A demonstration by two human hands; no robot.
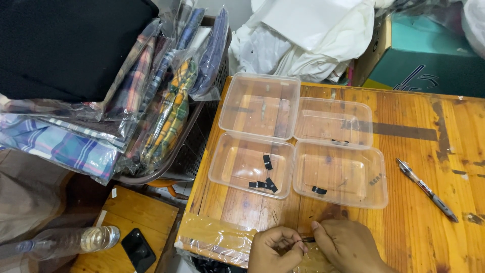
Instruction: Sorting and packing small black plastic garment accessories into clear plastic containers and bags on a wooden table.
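Observation:
At the bottom edge of the wooden table, my left hand and my right hand meet, fingertips pinching a small dark piece between them. Just beyond them stand four clear plastic containers. The near-left container holds three small black tags. The near-right container holds one black tag. The far-left container and the far-right container look nearly empty, with one dark bit at the far-right one's front edge.
A pen lies on the table right of the containers. A basket of bagged plaid fabrics stands left. White cloth and a teal box sit behind. Below left are a plastic bottle and a phone.

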